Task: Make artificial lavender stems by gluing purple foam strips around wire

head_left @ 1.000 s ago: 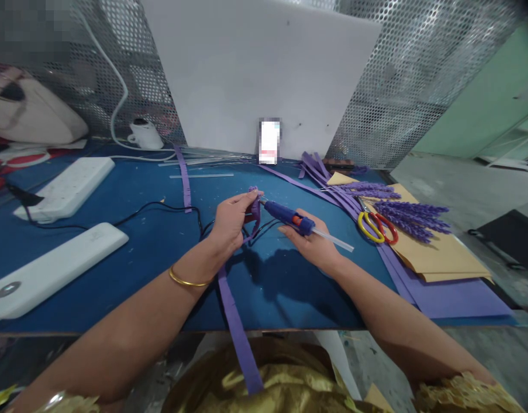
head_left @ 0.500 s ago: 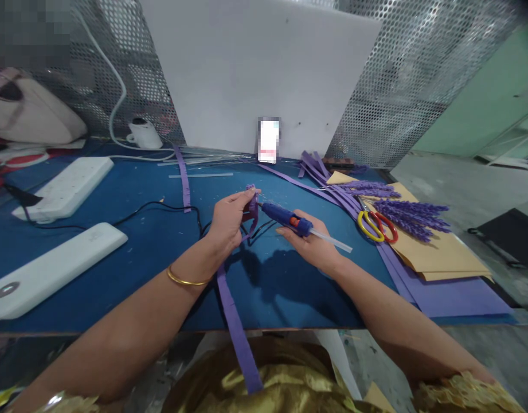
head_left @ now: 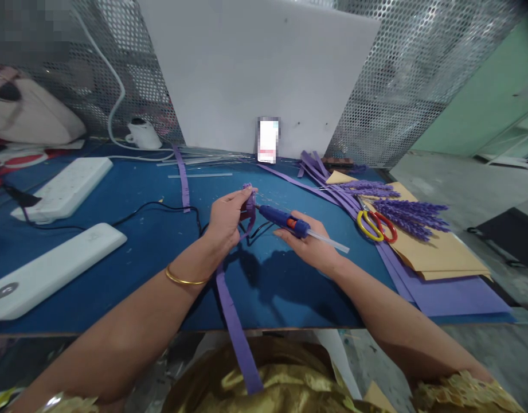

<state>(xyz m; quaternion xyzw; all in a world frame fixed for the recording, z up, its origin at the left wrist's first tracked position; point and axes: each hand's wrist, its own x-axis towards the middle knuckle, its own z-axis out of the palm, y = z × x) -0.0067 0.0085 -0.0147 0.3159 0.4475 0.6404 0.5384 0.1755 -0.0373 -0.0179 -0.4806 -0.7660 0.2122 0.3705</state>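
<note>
Near the table's middle, my left hand (head_left: 226, 221) pinches the rolled end of a purple paper strip (head_left: 234, 327), between thumb and fingers. The strip's long tail runs below the wrist, over the table edge and onto my lap. My right hand (head_left: 307, 240) is wrapped round a blue hot glue gun (head_left: 283, 219), its nozzle pointing left at the purple roll. Whether the tip touches the paper I cannot tell. A clear glue stick (head_left: 330, 241) sticks out from the gun's rear. The gun's trigger side is hidden by my palm.
Right of my hands lie scissors (head_left: 375, 226), purple lavender-like stems (head_left: 412, 215), brown paper (head_left: 440, 261) and purple sheets (head_left: 465, 295). At left are a power strip (head_left: 70, 189), a white device (head_left: 59, 269) and a black cable (head_left: 139, 207). A phone (head_left: 268, 140) leans against the white board.
Both hands, with the purple strip and the glue gun, have shifted very slightly left. The grip of each hand stays the same.
</note>
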